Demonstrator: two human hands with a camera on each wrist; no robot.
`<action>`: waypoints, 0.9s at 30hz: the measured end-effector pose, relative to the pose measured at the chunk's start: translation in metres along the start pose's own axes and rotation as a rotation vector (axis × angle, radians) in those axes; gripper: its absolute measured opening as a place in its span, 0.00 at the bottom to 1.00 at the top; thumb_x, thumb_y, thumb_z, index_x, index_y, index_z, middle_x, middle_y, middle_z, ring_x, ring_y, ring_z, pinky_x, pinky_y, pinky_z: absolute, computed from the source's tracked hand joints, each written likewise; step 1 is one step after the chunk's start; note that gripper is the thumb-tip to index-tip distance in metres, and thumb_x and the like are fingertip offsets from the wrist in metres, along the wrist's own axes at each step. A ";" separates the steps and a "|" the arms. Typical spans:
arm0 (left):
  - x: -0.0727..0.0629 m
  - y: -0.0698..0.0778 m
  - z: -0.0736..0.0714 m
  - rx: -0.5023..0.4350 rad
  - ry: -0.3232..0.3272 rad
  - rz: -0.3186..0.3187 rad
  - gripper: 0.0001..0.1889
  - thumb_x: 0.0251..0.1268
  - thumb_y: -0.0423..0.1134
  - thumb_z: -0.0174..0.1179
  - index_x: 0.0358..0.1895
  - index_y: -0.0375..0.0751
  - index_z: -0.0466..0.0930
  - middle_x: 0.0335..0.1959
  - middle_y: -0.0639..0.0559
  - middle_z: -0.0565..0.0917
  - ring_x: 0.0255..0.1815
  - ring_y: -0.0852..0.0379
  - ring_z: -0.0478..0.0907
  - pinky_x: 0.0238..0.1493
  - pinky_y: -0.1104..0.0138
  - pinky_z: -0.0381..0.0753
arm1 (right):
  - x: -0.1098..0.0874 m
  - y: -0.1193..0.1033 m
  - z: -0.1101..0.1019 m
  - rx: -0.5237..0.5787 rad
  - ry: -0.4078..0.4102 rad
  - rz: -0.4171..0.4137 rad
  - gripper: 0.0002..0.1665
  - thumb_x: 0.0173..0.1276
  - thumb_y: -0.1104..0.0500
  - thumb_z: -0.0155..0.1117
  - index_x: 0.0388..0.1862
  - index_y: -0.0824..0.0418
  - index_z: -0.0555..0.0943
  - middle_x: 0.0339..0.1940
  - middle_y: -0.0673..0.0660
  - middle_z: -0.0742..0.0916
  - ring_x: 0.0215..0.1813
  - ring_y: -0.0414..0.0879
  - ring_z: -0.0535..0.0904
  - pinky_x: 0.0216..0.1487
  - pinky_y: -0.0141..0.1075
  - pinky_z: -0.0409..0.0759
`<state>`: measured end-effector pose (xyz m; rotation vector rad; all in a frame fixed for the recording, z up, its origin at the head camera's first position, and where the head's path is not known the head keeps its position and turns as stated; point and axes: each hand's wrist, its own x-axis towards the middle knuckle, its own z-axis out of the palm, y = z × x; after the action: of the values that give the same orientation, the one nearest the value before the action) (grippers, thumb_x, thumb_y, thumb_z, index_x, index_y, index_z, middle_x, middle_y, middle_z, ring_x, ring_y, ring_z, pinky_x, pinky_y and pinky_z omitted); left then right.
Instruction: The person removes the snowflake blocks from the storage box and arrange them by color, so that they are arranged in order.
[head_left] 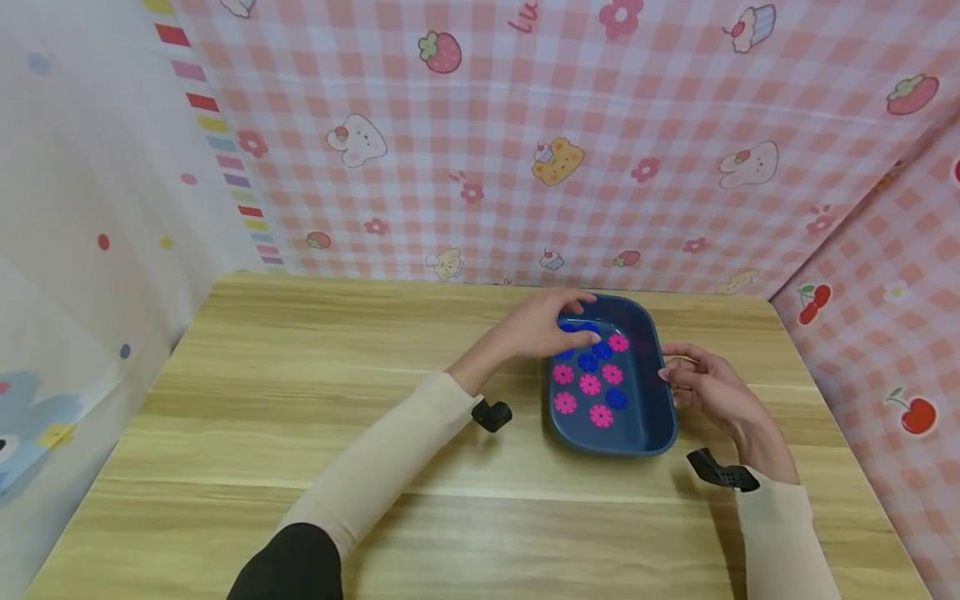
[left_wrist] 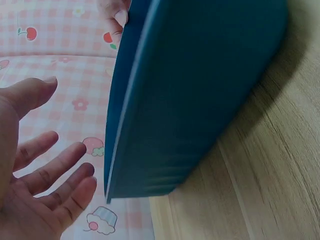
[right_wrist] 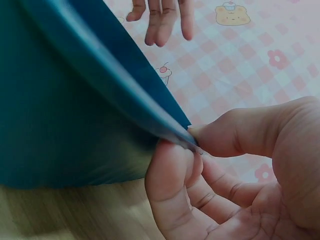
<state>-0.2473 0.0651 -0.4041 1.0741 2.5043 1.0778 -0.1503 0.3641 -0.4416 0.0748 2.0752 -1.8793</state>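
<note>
A dark blue rectangular tray (head_left: 645, 429) with rounded corners sits toward the back right of the table. Several pink notched discs (head_left: 589, 384) and blue notched discs (head_left: 616, 399) lie in it. My right hand (head_left: 708, 385) pinches the tray's right rim between thumb and fingers, as the right wrist view also shows. Over the tray's far left corner hovers my left hand (head_left: 542, 323), fingers spread and loosely bent, hiding some blue discs from the head view. In the left wrist view that hand (left_wrist: 42, 175) holds nothing and stands apart from the tray's side.
The wood-grain table (head_left: 360, 467) stretches left and in front of the tray. A pink checked cloth (head_left: 480, 125) hangs at its back edge, with more cloth on both sides. Each wrist carries a black camera mount, such as the left mount (head_left: 492, 415).
</note>
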 end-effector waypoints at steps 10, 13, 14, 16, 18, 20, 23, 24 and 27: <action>0.020 -0.004 0.021 -0.101 -0.090 -0.002 0.31 0.66 0.52 0.69 0.70 0.44 0.75 0.56 0.45 0.86 0.52 0.58 0.82 0.52 0.72 0.81 | -0.001 0.002 0.002 0.004 0.013 0.008 0.22 0.79 0.64 0.56 0.67 0.63 0.65 0.38 0.47 0.85 0.33 0.37 0.81 0.33 0.30 0.83; 0.024 -0.006 0.025 -0.111 -0.116 -0.024 0.30 0.66 0.51 0.70 0.68 0.44 0.76 0.53 0.48 0.86 0.48 0.59 0.83 0.48 0.73 0.81 | 0.000 0.002 0.003 0.007 0.012 0.009 0.22 0.79 0.64 0.56 0.67 0.64 0.65 0.38 0.47 0.85 0.33 0.38 0.81 0.33 0.30 0.83; 0.025 -0.006 0.026 -0.110 -0.122 -0.029 0.30 0.66 0.50 0.70 0.68 0.44 0.77 0.51 0.50 0.86 0.48 0.59 0.83 0.47 0.73 0.81 | 0.000 0.002 0.004 0.009 0.010 0.009 0.22 0.79 0.64 0.56 0.67 0.63 0.64 0.38 0.47 0.85 0.33 0.38 0.81 0.33 0.30 0.83; 0.028 -0.006 0.027 -0.103 -0.134 -0.033 0.29 0.64 0.48 0.71 0.66 0.42 0.78 0.48 0.51 0.87 0.46 0.59 0.83 0.46 0.72 0.81 | 0.001 0.001 0.004 0.016 0.010 0.006 0.22 0.79 0.64 0.56 0.67 0.63 0.65 0.37 0.47 0.85 0.33 0.38 0.81 0.33 0.30 0.83; 0.032 -0.006 0.029 -0.092 -0.158 -0.038 0.29 0.63 0.47 0.73 0.65 0.42 0.79 0.45 0.54 0.87 0.45 0.61 0.83 0.46 0.73 0.81 | 0.002 0.000 0.004 0.015 0.009 0.001 0.22 0.79 0.64 0.57 0.67 0.63 0.65 0.37 0.47 0.85 0.33 0.38 0.81 0.33 0.30 0.83; 0.036 -0.006 0.030 -0.076 -0.195 -0.042 0.28 0.63 0.45 0.73 0.65 0.41 0.79 0.42 0.56 0.87 0.43 0.62 0.83 0.44 0.74 0.81 | 0.002 -0.001 0.004 0.015 0.008 -0.005 0.21 0.79 0.63 0.57 0.66 0.63 0.65 0.37 0.47 0.86 0.32 0.38 0.81 0.32 0.30 0.82; 0.043 -0.005 0.031 -0.037 -0.278 -0.057 0.28 0.64 0.43 0.73 0.65 0.40 0.79 0.37 0.58 0.88 0.39 0.62 0.84 0.39 0.74 0.81 | 0.002 -0.001 0.003 0.014 0.004 -0.010 0.21 0.79 0.64 0.57 0.66 0.63 0.66 0.37 0.47 0.86 0.32 0.37 0.81 0.32 0.30 0.82; 0.046 -0.005 0.031 -0.021 -0.306 -0.063 0.27 0.64 0.42 0.73 0.65 0.40 0.79 0.36 0.58 0.88 0.38 0.61 0.85 0.37 0.74 0.82 | 0.001 -0.002 0.003 0.016 0.002 -0.010 0.21 0.79 0.64 0.57 0.66 0.63 0.66 0.36 0.47 0.85 0.32 0.37 0.81 0.32 0.30 0.82; 0.052 -0.006 0.029 0.014 -0.379 -0.095 0.26 0.63 0.42 0.73 0.63 0.41 0.79 0.32 0.57 0.89 0.34 0.57 0.88 0.34 0.70 0.86 | 0.001 -0.002 0.003 0.021 0.003 -0.007 0.20 0.79 0.64 0.56 0.65 0.62 0.66 0.36 0.47 0.85 0.32 0.37 0.81 0.32 0.30 0.82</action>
<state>-0.2746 0.1146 -0.4240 1.0388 2.2367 0.7492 -0.1512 0.3603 -0.4398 0.0748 2.0610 -1.9062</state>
